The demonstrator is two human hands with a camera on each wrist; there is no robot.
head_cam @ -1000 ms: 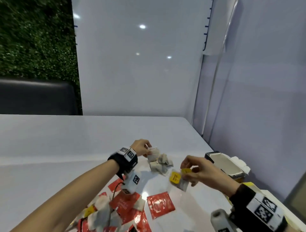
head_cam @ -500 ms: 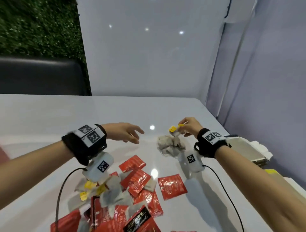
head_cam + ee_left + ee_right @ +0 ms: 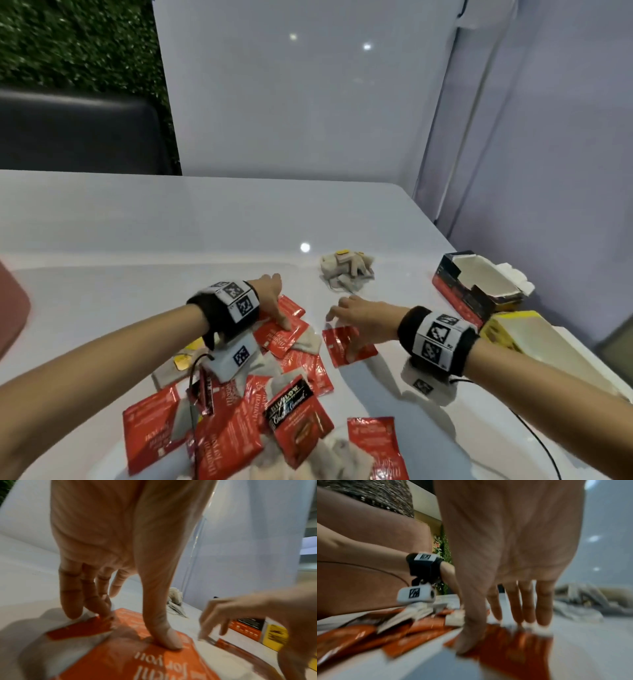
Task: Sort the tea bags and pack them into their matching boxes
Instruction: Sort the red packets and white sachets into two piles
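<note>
Reaching into the pile at lower centre, the left hand (image 3: pixel 270 301) presses a red sachet (image 3: pixel 281 337) with straight fingers; the right hand (image 3: pixel 363 317), apparently uncurled, lies on another sachet (image 3: pixel 349 346); boxes (image 3: pixel 476 291) sit right.

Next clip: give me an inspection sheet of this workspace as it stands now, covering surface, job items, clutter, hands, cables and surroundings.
Surface: glossy white table, ceiling lights reflected in it.
Job's things: mixed heap of red sachets and unwrapped paper tea bags near the person; a sorted pile of paper tea bags further out; an open red-and-black box and a yellow box at the right edge.
Clutter: nothing seen.
Hands: left hand lies flat, thumb pressing a red sachet; right hand has thumb and fingertips on a separate red sachet, grip blurred.
Cables: black cable from the left wrist camera crosses the heap; another trails from the right wrist.
Surroundings: white panel walls, dark seat, green hedge wall.
</note>
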